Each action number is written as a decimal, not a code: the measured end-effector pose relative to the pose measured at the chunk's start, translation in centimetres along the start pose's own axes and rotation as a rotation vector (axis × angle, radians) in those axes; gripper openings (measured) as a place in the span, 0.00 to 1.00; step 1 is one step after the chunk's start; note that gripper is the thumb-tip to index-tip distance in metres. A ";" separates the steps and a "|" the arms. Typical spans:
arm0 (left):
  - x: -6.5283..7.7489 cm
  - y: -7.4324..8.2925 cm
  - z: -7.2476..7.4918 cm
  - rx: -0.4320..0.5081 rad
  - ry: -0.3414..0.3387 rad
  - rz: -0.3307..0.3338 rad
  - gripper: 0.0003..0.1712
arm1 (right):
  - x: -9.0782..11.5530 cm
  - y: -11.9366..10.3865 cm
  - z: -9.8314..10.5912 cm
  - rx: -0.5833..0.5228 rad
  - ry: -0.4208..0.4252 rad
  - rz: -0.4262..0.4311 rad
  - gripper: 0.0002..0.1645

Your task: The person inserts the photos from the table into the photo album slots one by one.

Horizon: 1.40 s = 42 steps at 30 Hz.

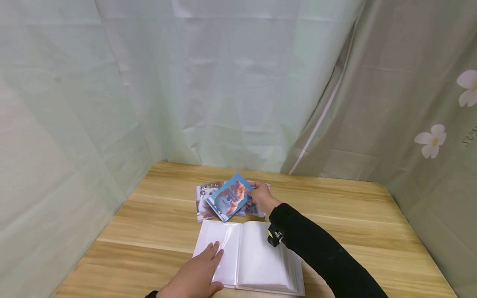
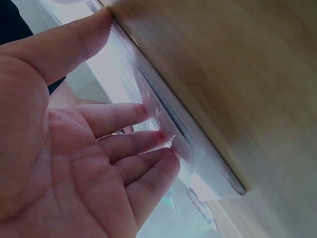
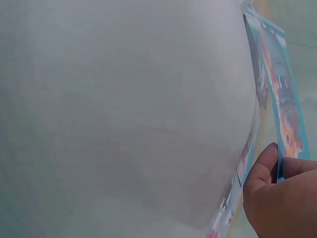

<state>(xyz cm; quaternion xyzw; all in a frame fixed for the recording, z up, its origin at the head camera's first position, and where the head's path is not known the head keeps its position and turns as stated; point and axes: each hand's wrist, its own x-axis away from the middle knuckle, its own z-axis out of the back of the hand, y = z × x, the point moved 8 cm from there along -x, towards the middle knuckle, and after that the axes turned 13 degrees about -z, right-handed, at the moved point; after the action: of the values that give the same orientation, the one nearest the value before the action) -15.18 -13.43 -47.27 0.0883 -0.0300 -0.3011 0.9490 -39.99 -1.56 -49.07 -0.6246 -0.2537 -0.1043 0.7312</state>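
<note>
A white photo album [image 1: 261, 256] with clear sleeves lies open on the table. My left hand [image 1: 197, 271] rests on its left page, fingers straight; in the left wrist view, the fingertips touch the glossy sleeve [image 2: 153, 109] and the thumb is at the album's edge. Beyond the album, my right hand [image 1: 263, 198] pinches the right side of a blue-edged picture card [image 1: 229, 198] showing an orange cartoon animal. The right wrist view shows thumb and finger on the card [image 3: 283, 94], which is raised at this edge. Whether it is one card or several stacked, I cannot tell.
More picture cards lie under and around the blue one, among them one with a white animal [image 1: 206, 205] on the left. The wooden table [image 1: 149, 231] meets pale curtains [image 1: 231, 82] at the back and sides.
</note>
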 end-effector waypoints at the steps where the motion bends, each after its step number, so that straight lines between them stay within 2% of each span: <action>1: 0.0 0.0 0.0 0.005 0.000 0.003 0.46 | 0.0 0.0 0.0 -0.008 -0.006 0.000 0.22; 6: 0.0 -0.1 -0.1 0.024 -0.010 0.016 0.46 | -0.3 0.1 0.1 -0.030 -0.014 0.006 0.23; 12: 0.1 -0.1 0.0 0.021 -0.024 0.021 0.45 | -0.7 0.5 -0.2 0.012 -0.027 -0.010 0.21; 18: 0.1 0.0 0.2 0.014 -0.031 0.019 0.45 | -0.6 0.5 -0.1 0.107 -0.057 -0.016 0.21; 25: 0.2 0.1 0.3 0.004 -0.009 0.005 0.44 | -0.3 -0.2 0.0 0.223 -0.102 0.048 0.21; 34: 0.3 0.0 0.3 0.011 0.006 0.008 0.44 | -0.8 -0.9 0.2 0.387 -0.097 0.059 0.22; 38: 0.3 -0.1 0.4 0.006 0.014 0.010 0.44 | -0.6 -1.6 -0.1 0.470 -0.119 0.070 0.23; 42: 0.3 -0.1 0.3 0.012 0.007 0.021 0.44 | -0.2 -2.0 -0.7 0.505 -0.162 0.094 0.23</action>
<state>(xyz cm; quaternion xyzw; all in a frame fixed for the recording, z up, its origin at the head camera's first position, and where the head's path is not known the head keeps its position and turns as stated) -15.01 -13.72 -47.02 0.0948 -0.0296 -0.2908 0.9516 -40.96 -2.71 -47.50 -0.4399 -0.2999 0.0467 0.8452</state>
